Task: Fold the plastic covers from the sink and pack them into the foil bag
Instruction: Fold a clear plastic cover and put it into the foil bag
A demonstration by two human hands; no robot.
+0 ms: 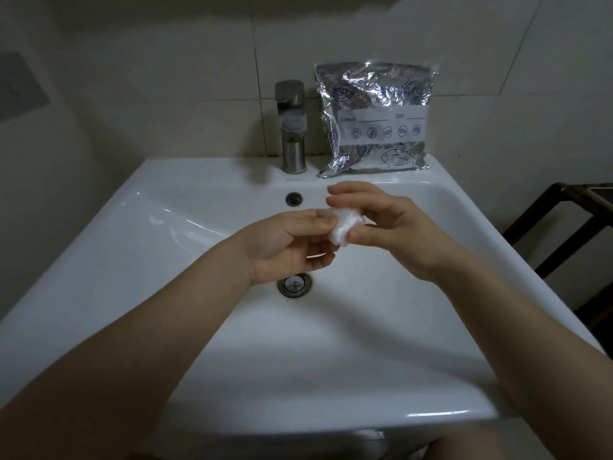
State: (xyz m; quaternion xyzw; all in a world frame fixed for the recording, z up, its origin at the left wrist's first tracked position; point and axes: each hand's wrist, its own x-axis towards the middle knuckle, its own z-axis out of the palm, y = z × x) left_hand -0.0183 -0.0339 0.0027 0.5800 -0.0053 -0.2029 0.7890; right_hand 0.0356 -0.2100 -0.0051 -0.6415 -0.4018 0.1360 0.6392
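Observation:
A small, bunched-up white plastic cover (pixel 343 227) is held between both hands above the white sink (pixel 149 260). My left hand (pixel 288 244) pinches its left side with thumb and fingers. My right hand (pixel 384 227) grips its right side, index finger stretched over the top. The silver foil bag (pixel 374 117), printed with blue fish drawings and a white label, stands upright on the sink's back ledge, leaning on the tiled wall to the right of the tap. I cannot tell whether its top is open.
A metal tap (pixel 292 127) stands at the back centre of the sink. The drain (pixel 294 284) sits under my left wrist, with an overflow hole (pixel 293 198) above it. A dark wooden frame (pixel 564 227) stands to the right of the sink.

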